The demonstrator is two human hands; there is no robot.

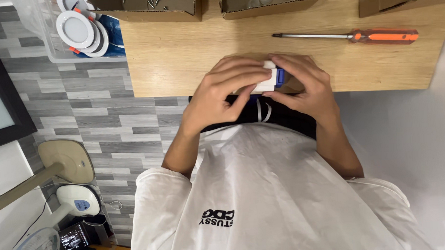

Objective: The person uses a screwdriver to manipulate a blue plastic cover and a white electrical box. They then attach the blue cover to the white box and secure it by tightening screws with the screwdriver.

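Both my hands meet at the near edge of the wooden table [180, 57] around a small white box-shaped part with a blue piece [271, 79]. My left hand [221, 93] wraps over its left side and top, with the fingers curled across it. From the right, my right hand [305, 85] grips the same part, its fingertips on the top edge. Most of the part is hidden by my fingers. Two thin white wires [263, 111] hang below it over my lap.
A long screwdriver with an orange handle [357, 35] lies on the table beyond my hands. Cardboard boxes [149, 7] line the far edge, one holding screws. A clear bin with round white lamp fittings [78, 29] stands at the left. A fan base [68, 160] is on the floor.
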